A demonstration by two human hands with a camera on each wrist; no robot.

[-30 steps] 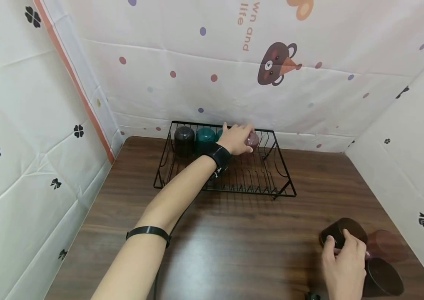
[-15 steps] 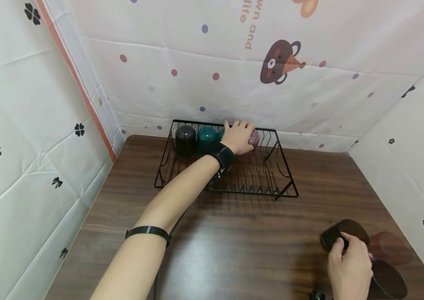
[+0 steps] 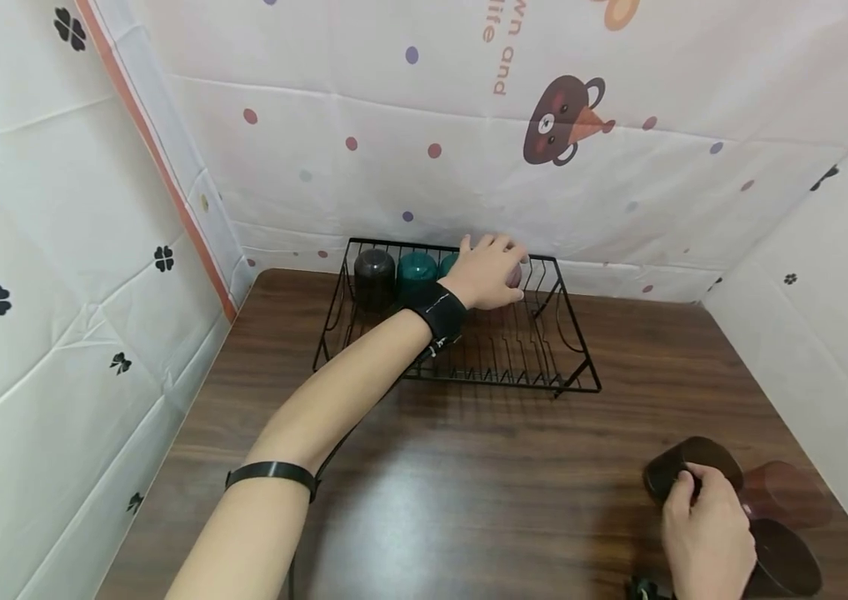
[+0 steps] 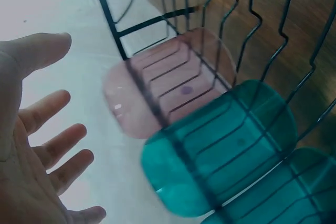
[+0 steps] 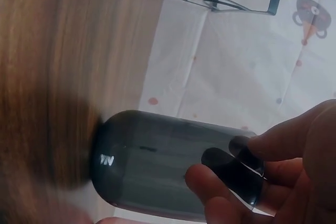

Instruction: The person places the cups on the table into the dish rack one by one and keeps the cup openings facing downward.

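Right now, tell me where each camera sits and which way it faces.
Head: above the table, looking down at the rack; both forearms and hands show.
Left wrist: in the rack, facing the pink cup and teal cups; open left hand.
Right wrist: near the tabletop, facing the dark cup that the right hand grips.
Shared: the rack, in all three.

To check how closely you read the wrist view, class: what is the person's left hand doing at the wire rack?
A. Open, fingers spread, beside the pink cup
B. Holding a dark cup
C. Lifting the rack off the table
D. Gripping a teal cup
A: in the left wrist view the left hand shows straight, spread fingers holding nothing, with the pink cup just beside it in the wire rack.
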